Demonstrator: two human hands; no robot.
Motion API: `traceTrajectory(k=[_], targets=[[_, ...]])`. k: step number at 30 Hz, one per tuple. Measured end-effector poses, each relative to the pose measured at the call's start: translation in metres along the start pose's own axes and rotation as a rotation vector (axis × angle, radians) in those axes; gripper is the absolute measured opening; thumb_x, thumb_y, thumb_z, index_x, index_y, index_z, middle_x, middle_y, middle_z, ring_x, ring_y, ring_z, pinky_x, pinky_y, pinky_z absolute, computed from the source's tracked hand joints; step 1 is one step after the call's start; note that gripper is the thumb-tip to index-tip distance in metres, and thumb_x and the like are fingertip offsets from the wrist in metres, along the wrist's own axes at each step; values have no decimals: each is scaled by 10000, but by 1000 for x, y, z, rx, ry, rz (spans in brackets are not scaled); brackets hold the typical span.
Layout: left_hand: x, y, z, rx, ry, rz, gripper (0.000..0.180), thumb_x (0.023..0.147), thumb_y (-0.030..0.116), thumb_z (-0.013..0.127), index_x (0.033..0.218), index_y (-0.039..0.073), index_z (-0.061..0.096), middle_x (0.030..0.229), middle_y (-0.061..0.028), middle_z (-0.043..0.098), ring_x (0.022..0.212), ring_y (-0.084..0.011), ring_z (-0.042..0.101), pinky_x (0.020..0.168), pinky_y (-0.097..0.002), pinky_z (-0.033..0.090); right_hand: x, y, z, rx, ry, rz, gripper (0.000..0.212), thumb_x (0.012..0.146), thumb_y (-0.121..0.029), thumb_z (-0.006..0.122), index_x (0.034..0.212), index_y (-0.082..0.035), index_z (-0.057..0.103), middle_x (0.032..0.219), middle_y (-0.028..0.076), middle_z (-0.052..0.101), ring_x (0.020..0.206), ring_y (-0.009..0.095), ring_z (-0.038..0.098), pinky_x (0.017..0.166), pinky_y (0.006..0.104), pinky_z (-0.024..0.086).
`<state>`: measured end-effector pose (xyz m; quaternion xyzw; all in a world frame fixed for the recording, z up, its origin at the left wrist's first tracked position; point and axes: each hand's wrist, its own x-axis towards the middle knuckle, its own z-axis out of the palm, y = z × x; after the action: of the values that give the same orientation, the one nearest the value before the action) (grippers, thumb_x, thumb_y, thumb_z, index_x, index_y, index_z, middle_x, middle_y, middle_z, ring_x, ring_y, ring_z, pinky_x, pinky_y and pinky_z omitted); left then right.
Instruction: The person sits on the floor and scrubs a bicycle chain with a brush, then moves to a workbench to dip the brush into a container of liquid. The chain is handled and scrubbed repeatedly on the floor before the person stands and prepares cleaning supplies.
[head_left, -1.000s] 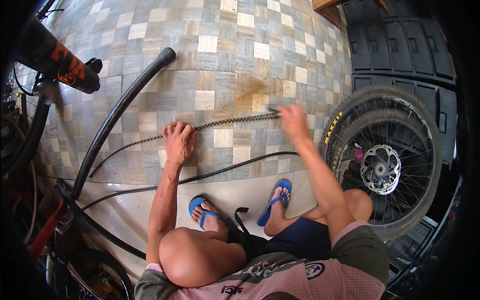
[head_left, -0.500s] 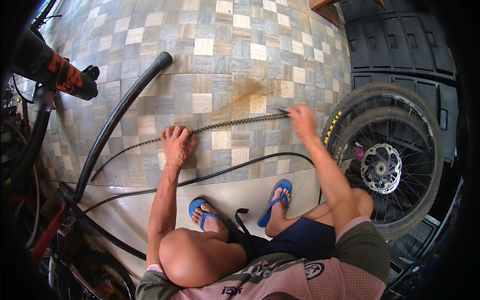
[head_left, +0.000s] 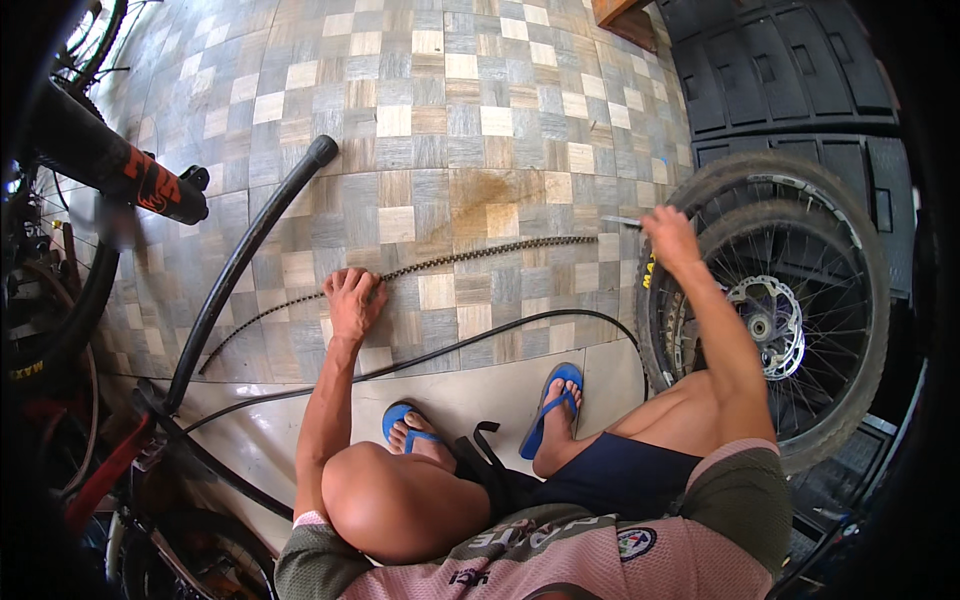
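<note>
- And there lay the chain (head_left: 470,254), bowed across the tiled floor (head_left: 420,105) mid-frame, perhaps so its length stayed reachable!
- Left of centre, the left hand (head_left: 352,303) bent over it, seemingly to stop it sliding; whether that grip pinched or merely pressed, I couldn't tell.
- Further right, the right hand (head_left: 672,240) had its grip closed around a slim tool (head_left: 622,221), tip leftward, near the chain's right end, apparently for fine control.
</note>
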<state>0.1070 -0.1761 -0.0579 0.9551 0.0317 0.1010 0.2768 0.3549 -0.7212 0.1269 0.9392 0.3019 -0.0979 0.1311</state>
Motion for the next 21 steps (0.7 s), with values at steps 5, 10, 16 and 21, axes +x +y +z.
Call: traceTrajectory(k=[5,10,16,21], targets=[[16,17,-22,43,-248,-45,513,875,262,834,1341,152,650,1297,-66,642,1230,-316,572,1053,-527,411,-34,-66,-145,294,263,106,223,978,-105,700,1196,-76,735,987,136,621,966,361,623,827,481,517],[39,43,-20,256,-488,207,629,947,267,757,1517,114,541,1418,-118,591,1328,-332,545,1066,-509,479,-88,-119,-192,566,221,186,268,931,-49,742,1198,-35,734,998,130,631,959,362,631,835,449,524],[56,63,4,311,-637,65,251,938,123,603,1180,56,614,1227,-174,642,1202,-375,619,996,-525,504,-107,-112,-188,682,66,175,213,960,-138,730,1159,-65,750,1002,132,622,999,362,639,849,469,533],[75,138,-19,125,-656,-303,277,870,124,607,1126,79,512,961,-286,755,924,-520,724,892,-643,540,-132,-113,-168,637,-172,331,176,998,-242,705,1124,-127,752,1067,137,650,1079,370,644,883,519,535]])
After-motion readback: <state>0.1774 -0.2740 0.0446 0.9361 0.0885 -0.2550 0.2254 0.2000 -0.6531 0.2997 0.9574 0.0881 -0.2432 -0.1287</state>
